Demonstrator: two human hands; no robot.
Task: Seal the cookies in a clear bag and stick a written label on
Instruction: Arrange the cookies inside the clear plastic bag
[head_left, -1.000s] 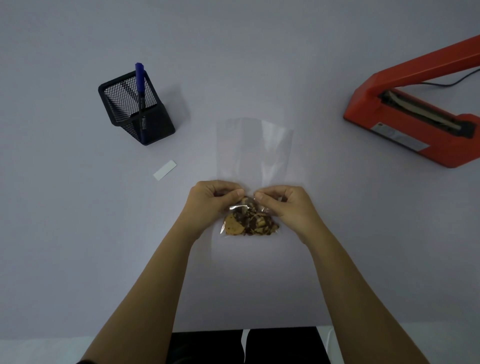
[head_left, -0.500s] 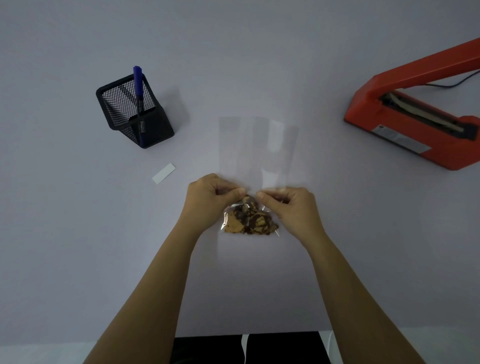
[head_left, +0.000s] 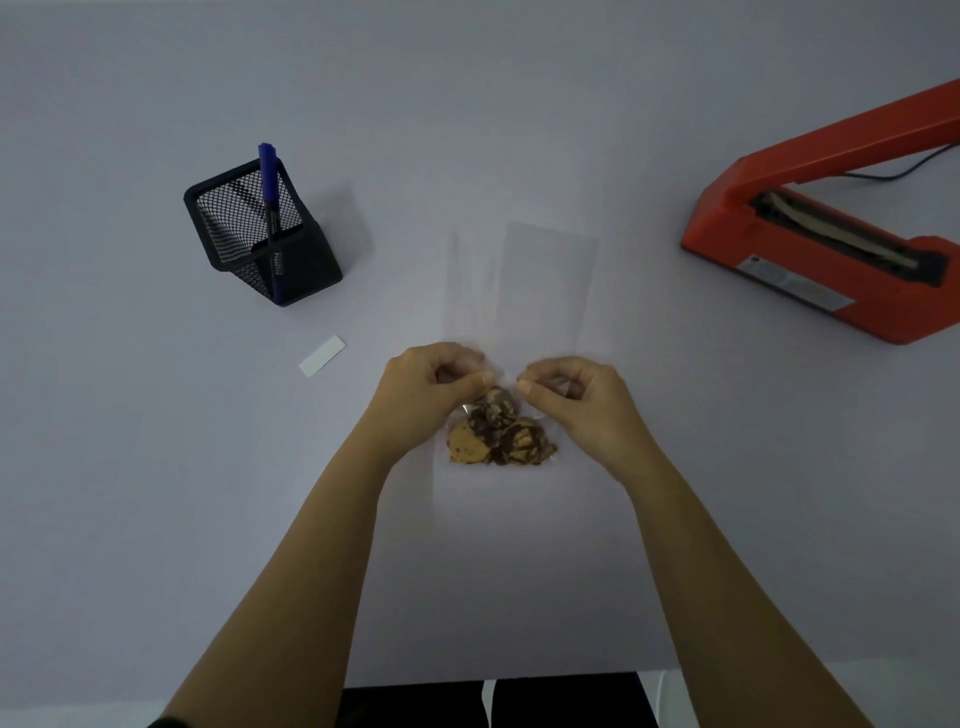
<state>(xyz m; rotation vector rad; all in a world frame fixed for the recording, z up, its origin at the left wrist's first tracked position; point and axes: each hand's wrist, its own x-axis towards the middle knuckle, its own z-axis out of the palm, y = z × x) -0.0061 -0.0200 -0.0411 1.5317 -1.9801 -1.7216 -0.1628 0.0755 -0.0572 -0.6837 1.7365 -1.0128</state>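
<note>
The cookies (head_left: 498, 439) are gathered at the near end of the clear bag (head_left: 545, 280) on the counter (head_left: 156, 467), pinched just above them in the grip of the left hand (head_left: 431, 384) and right hand (head_left: 576, 395), and the empty film should be smoothed flat and air pressed out before the heat sealer (head_left: 810, 260) is used.

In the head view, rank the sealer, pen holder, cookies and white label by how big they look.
1. sealer: largest, even though the frame edge cuts it off.
2. pen holder.
3. cookies: the pile looks somewhat smaller than the holder.
4. label: clearly smallest.
</note>
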